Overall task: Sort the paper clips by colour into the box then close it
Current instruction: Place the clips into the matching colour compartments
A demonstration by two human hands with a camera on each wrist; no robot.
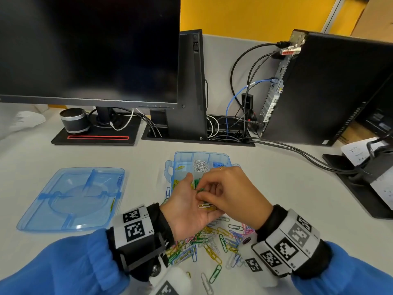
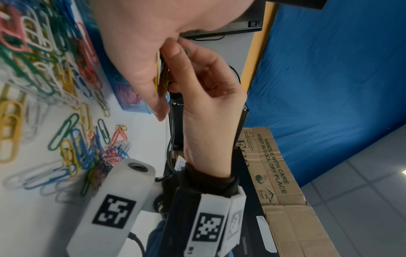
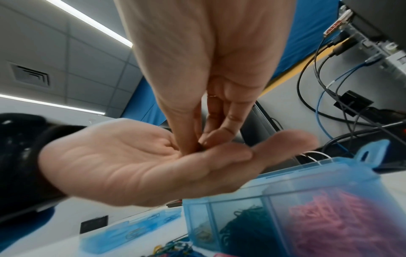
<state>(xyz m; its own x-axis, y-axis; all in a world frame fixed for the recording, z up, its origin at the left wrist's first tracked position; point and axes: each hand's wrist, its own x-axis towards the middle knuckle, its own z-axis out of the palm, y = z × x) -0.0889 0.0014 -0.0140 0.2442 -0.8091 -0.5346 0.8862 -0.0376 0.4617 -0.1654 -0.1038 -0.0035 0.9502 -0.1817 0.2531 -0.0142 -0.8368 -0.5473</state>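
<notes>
Pinching a green clip (image 1: pixel 200 190) with right hand (image 1: pixel 231 188) fingertips above flat, upturned left hand (image 1: pixel 187 207), itself cradling a white and a yellow clip (image 1: pixel 207 206). Lying loose below on the desk (image 1: pixel 276 188): mixed clips (image 1: pixel 210 241). Behind, open box (image 1: pixel 170 169), partly filled; lid (image 1: pixel 72 199) apart at left.

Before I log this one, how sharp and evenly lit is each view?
Head view: even light, mostly sharp, wide-angle bending at the monitor. Left wrist view: the loose paper clips smear at the left edge. Right wrist view: the box is blurred in the foreground, ceiling light strips glare, and the hands' contact point is dark.
</notes>
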